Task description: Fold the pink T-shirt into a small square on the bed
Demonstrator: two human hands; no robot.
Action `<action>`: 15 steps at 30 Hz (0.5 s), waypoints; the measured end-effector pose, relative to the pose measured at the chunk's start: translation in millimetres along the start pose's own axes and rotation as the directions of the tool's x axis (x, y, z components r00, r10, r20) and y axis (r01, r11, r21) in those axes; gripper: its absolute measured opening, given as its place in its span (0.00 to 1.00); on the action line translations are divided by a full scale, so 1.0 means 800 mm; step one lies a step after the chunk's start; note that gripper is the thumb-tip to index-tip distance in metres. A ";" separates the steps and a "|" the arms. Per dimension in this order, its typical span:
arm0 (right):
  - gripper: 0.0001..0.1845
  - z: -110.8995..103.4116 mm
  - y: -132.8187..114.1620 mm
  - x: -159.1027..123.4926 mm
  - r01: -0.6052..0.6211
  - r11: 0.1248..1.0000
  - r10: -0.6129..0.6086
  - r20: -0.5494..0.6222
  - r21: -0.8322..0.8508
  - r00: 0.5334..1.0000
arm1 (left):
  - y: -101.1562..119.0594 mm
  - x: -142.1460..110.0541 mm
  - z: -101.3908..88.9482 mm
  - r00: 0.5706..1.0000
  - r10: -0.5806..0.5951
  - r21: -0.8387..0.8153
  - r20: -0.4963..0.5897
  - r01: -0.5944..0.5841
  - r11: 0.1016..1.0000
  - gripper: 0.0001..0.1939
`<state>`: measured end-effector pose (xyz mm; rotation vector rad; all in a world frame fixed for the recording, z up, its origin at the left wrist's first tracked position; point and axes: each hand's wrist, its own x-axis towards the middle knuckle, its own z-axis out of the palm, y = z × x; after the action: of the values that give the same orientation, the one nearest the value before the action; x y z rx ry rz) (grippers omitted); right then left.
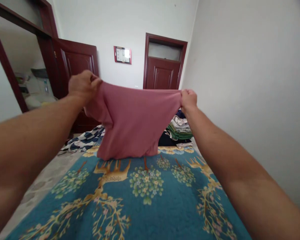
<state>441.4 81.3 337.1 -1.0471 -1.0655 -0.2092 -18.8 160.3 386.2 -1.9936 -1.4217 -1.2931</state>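
The dusty-pink knit shirt (132, 121) hung stretched btw both hands, above the far end of the blue floral quilt (145, 200), its lower fold sagging to about the quilt's far edge; couldn't tell if it touched. It looked light, soft and thin, w/ some stretch, no stiffness, so prob. apt to slump wherever unsupported; not fragile or notably slippery by the look. Best hold was likely the two top corners, as here, w/ cloth bunched into each fist to keep it taut. L hand (83, 86) was clenched on one top corner, fingers curled over the edge; R hand (188, 101) was fisted round the opposite corner, both grasping the shirt firmly. Just past the quilt's far edge, right of the shirt, sat a stack of folded clothes (180, 128) on a dark navy cloth (167, 140); left of the shirt lay a navy-and-white checked cloth (83, 140). A stone-look floor (43, 180) showed along the quilt's left side. Beyond the quilt stood a dark-red wooden door (162, 71), w/ a wall clock (122, 55) to its left.
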 end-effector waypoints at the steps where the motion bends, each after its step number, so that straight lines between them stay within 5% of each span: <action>1: 0.19 0.005 -0.007 0.036 0.011 0.999 -0.007 -0.107 0.030 0.994 | 0.005 0.030 -0.014 0.996 0.028 -0.019 -0.081 -0.030 0.999 0.40; 4: 0.20 0.003 -0.019 0.093 0.076 0.996 -0.064 -0.201 0.052 0.978 | 0.017 0.075 -0.043 0.967 0.086 -0.044 -0.241 -0.099 0.994 0.41; 7: 0.19 -0.017 -0.009 0.059 0.052 0.999 -0.048 -0.176 0.016 0.983 | 0.021 0.054 -0.039 0.965 0.104 -0.031 -0.242 -0.115 0.993 0.41; 11: 0.19 -0.059 0.042 -0.083 -0.034 0.981 0.022 -0.067 -0.192 0.997 | 0.006 -0.054 0.015 0.994 0.065 -0.072 -0.084 -0.071 0.995 0.35; 15: 0.25 -0.116 0.116 -0.247 -0.260 0.926 0.285 0.056 -0.273 0.957 | -0.016 -0.221 0.080 0.985 0.022 -0.182 0.173 0.010 0.983 0.24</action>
<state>452.4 -5.9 117.0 -1.4457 -0.9804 -0.0764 -12.9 115.6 203.0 -2.2788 -1.4166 -1.3157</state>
